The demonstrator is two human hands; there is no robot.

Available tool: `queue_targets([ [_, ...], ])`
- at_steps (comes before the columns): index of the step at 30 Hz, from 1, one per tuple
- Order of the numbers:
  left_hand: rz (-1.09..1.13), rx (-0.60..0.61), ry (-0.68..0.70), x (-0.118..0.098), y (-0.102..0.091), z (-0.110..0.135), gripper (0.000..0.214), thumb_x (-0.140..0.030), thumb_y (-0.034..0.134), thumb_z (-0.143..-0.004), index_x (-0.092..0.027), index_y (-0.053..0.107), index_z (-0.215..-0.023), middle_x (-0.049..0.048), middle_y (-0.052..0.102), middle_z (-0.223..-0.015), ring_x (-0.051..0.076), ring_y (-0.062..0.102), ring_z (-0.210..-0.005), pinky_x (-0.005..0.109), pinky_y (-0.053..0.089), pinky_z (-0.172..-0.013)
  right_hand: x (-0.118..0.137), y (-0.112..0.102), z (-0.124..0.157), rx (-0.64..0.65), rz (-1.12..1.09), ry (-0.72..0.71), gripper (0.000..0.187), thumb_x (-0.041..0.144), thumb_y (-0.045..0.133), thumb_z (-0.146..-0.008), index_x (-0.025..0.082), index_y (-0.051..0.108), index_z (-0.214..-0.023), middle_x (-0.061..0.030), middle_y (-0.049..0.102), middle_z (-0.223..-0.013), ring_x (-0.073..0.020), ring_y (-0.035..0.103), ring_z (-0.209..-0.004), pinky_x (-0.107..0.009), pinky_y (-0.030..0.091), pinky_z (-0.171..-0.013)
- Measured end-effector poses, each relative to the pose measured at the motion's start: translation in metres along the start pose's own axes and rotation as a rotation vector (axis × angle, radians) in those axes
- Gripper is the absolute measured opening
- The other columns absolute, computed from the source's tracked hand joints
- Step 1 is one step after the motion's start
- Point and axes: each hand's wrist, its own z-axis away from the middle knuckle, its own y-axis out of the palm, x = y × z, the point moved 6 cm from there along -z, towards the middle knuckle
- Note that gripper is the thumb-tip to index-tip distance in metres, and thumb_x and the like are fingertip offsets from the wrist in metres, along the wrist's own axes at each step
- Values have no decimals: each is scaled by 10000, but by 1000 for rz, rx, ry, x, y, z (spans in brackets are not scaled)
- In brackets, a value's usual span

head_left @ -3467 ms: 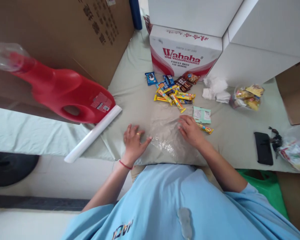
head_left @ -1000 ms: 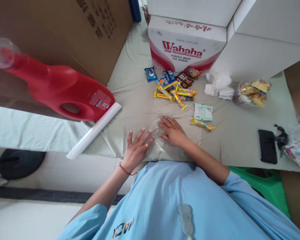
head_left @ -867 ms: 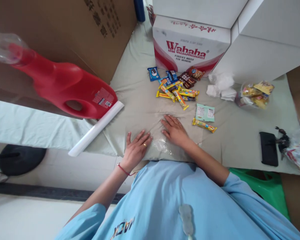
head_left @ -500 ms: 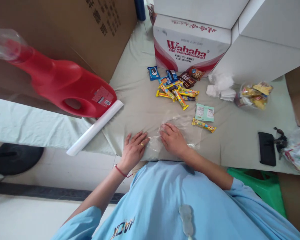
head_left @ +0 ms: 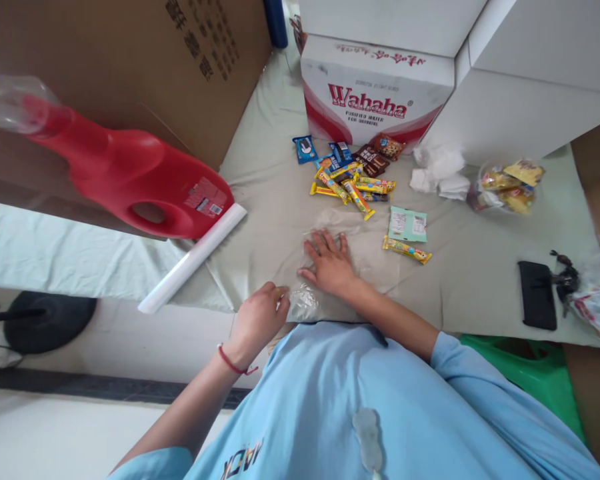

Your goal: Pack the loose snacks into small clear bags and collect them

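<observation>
Resting on clear film (head_left: 304, 303) at the near edge of the table (head_left: 475, 287), a person's right hand (head_left: 329, 267) spreads its fingers wide, palm down, while the left hand (head_left: 261, 319) curls its fingers at the film's left side; whether they pinch it cannot be told. The film lies between the person's blue shirt (head_left: 320, 393) and a pile of snacks (head_left: 353, 181). To the left, a white roll (head_left: 193, 260) lies beside a red bottle (head_left: 140, 173).

Indoor room, cloth-covered table (head_left: 473, 280), cardboard boxes (head_left: 105, 60)
</observation>
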Motion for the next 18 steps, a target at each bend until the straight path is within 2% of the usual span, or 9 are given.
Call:
queue_targets([
  [2,231,-72,-85,-3,-14,-3,333,-366,546,-952,-209,794,-1109,70,721,-981,181,606,-667,368,546,-735,3,6,1,-6,-6,-13,778,605,632,-1025,173,485,-1654,-194,316,-1794,-410,200,-1685,-772,13,-1318],
  [4,547,-90,-145,-16,-23,-11,346,-432,604,-930,-207,762,-1140,47,716,-962,147,580,-629,333,542,-696,3,11,1,-6,-2,-15,778,582,621,-1035,167,457,-1673,-195,288,-1803,-413,190,-1689,-782,4,-1313],
  [6,898,-20,-192,-36,-20,-28,330,-462,629,-916,-209,727,-1104,10,676,-819,147,600,-638,292,533,-652,2,15,0,5,6,-24,722,496,617,-1053,187,445,-1682,-184,277,-1810,-411,182,-1693,-791,17,-1311],
  [8,1139,-12,-136,-61,-14,-57,301,-462,651,-888,-206,700,-1039,29,709,-882,172,693,-803,294,580,-746,0,19,-2,27,10,-28,631,372,589,-1072,231,464,-1674,-163,320,-1799,-389,206,-1691,-787,42,-1317],
  [9,1164,-38,-82,-70,-11,-75,278,-453,653,-878,-200,688,-988,50,733,-949,181,718,-890,310,598,-831,-1,20,-2,39,14,-26,598,326,574,-1076,247,485,-1661,-158,362,-1782,-381,229,-1685,-781,53,-1322],
  [11,1022,-22,-1,-83,1,-113,224,-407,586,-886,-196,660,-891,65,745,-969,183,725,-921,326,605,-893,-2,21,-3,57,38,-27,552,309,567,-1078,242,540,-1625,-171,451,-1729,-386,266,-1671,-770,60,-1332],
  [14,889,-9,13,-76,18,-162,186,-346,575,-868,-191,674,-838,65,739,-853,202,709,-842,369,602,-903,0,17,0,46,78,-45,561,411,592,-1074,189,581,-1590,-209,491,-1686,-428,264,-1661,-771,78,-1331],
  [16,804,7,62,-68,23,-178,187,-319,579,-867,-188,712,-858,80,771,-894,222,725,-884,408,591,-973,2,12,3,23,83,-64,577,448,575,-1084,171,573,-1590,-214,489,-1684,-428,285,-1650,-760,119,-1331],
  [18,720,27,142,-61,24,-181,201,-298,589,-875,-193,756,-913,100,810,-1051,242,742,-1042,438,548,-1094,3,8,6,9,86,-82,552,441,563,-1095,170,584,-1575,-210,508,-1668,-408,321,-1635,-730,157,-1337],
])
